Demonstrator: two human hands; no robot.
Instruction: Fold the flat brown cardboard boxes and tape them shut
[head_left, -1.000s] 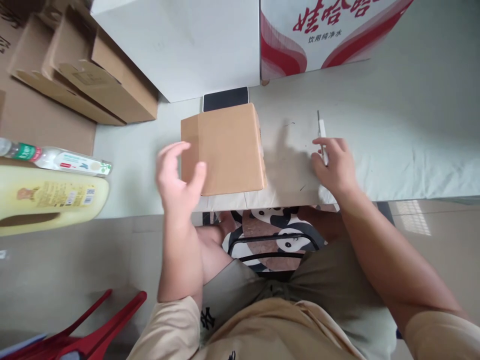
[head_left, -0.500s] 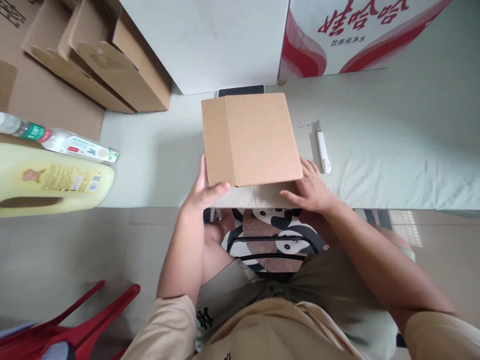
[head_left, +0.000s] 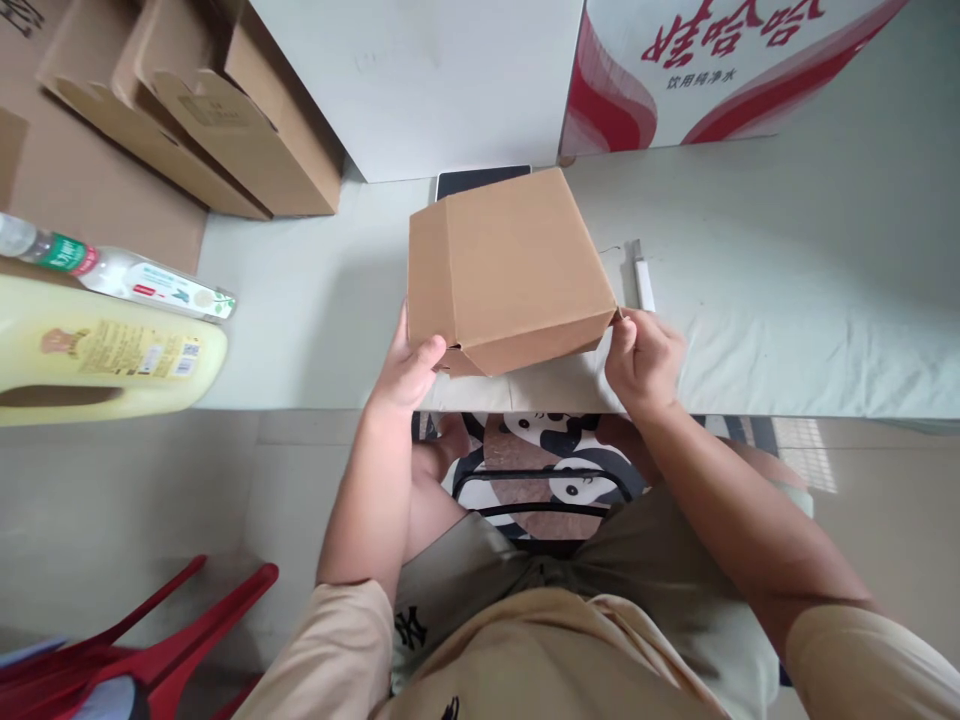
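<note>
A brown cardboard box [head_left: 525, 260] is tilted above the cloth-covered table, its near side facing me. My left hand [head_left: 409, 370] grips its lower left corner, the thumb lying on the near edge. At the near right corner, the curled fingers of my right hand [head_left: 643, 360] pinch the cardboard. Just beyond that hand lies a white utility knife [head_left: 643, 284] with its blade out, its lower end hidden. A dark flat device with a white rim [head_left: 482, 180] shows partly behind the box.
Cardboard pieces [head_left: 247, 120], a clear bottle [head_left: 112, 270] and a yellow jug [head_left: 112, 350] are at the left. A white box [head_left: 427, 80] and a red-and-white carton [head_left: 720, 75] stand at the back. The table's front edge [head_left: 300, 408] is near my forearms.
The box has tilted, showing more of its near side. My right hand has gone from spread fingers to a pinch at the near right corner, now covering the knife's lower end.
</note>
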